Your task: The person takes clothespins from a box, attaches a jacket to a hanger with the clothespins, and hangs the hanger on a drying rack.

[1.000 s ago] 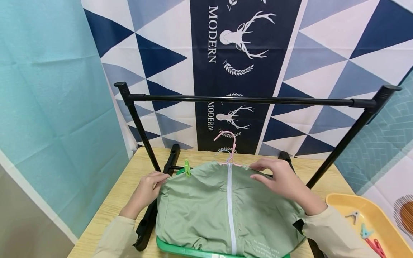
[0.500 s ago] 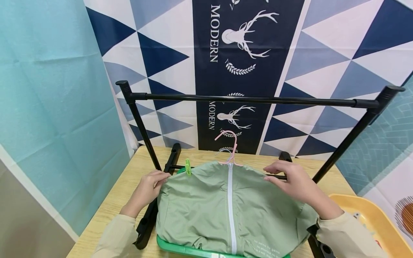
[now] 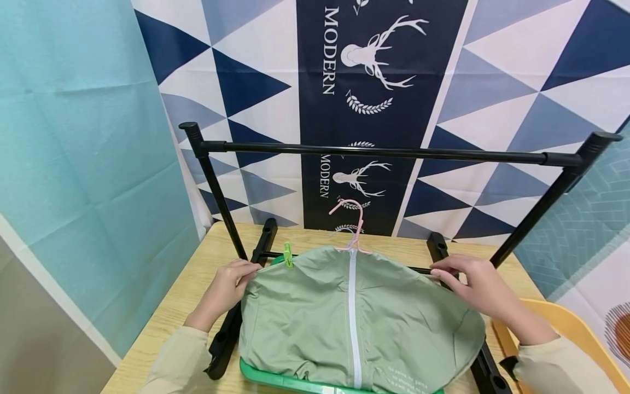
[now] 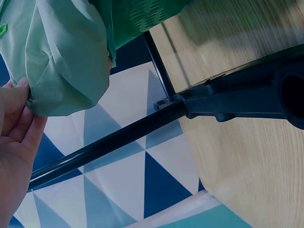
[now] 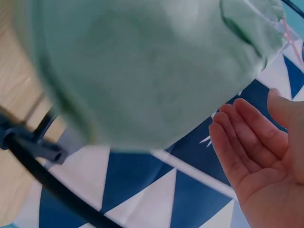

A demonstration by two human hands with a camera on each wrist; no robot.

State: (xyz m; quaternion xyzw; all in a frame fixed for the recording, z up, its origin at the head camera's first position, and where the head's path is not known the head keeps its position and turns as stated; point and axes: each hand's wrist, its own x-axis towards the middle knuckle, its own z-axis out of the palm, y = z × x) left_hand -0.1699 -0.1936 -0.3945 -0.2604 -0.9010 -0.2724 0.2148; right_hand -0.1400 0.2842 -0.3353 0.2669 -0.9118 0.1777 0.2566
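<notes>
A light green jacket [image 3: 413,323] with a white zipper [image 3: 351,317] lies spread over a green basket [image 3: 275,378]. The hook of a pink hanger [image 3: 361,219] sticks up from its collar. My left hand [image 3: 223,290] pinches the jacket's left shoulder edge; the left wrist view shows cloth between thumb and fingers. A bright green clothespin [image 3: 287,255] sits on the edge beside that hand. At the right shoulder edge is my right hand [image 3: 479,284]. In the right wrist view its fingers [image 5: 242,137] are extended, thumb apart, beside the cloth.
A black garment rack [image 3: 369,152] spans above the jacket, its feet [image 3: 228,334] on the wooden table [image 3: 192,284]. A yellow tray [image 3: 566,323] stands at the right, partly behind my right forearm. Patterned cloth [image 3: 251,87] hangs behind.
My right hand has slid rightward along the jacket's edge, from near the collar to the outer shoulder. The jacket's right side now lies spread wider. My left hand keeps its pinch.
</notes>
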